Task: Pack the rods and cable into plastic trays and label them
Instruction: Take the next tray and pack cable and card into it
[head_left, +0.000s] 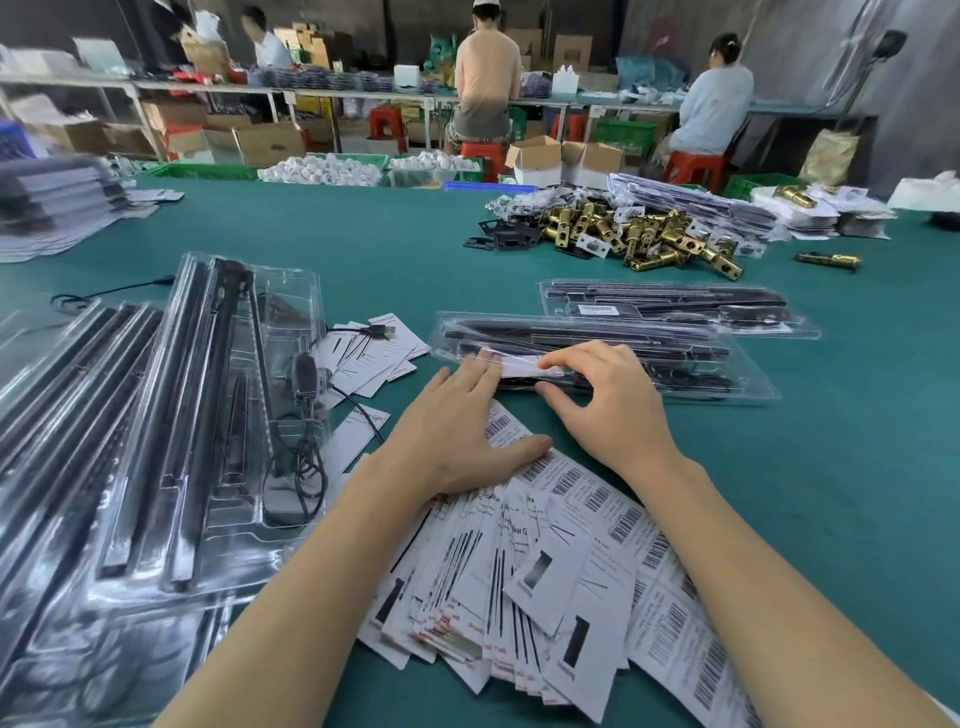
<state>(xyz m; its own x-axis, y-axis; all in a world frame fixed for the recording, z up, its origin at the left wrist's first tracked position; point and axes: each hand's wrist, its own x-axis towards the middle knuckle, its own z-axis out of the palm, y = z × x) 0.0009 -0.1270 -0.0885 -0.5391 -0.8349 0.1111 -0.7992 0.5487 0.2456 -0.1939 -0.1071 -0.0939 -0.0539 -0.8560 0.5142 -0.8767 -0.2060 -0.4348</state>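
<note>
Left hand lies flat, fingers straight, on a white label; right hand pinches it between thumb and forefinger atop a plastic tray running left-right.

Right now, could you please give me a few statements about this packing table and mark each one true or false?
1. Both hands touch the white paper label on the nearest closed clear plastic tray. True.
2. The black USB cable lies on the teal table left of that tray. True.
3. The pile of brass lock latches sits under the left hand. False: barcode label cards lie there.
4. The right hand holds a rod. False: its fingers pinch the label.
</note>
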